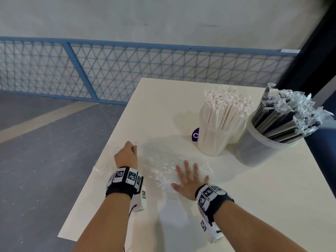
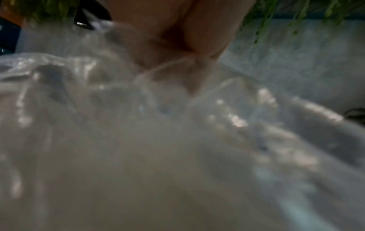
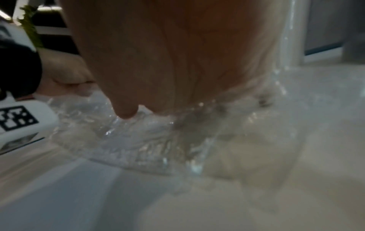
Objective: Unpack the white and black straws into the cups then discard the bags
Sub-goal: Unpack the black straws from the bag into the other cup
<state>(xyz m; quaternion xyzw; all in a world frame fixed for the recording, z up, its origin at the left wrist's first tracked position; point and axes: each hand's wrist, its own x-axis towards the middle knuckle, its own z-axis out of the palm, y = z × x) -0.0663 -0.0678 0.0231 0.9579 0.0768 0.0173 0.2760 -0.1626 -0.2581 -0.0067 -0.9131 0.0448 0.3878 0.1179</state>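
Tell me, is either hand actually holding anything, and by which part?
The left hand pinches the clear plastic bag at its far left edge. The right hand holds nothing: it lies flat, pressing the bag's near right part onto the table.

2 cups (image 1: 214, 135) block table's (image 1: 156, 99) right.
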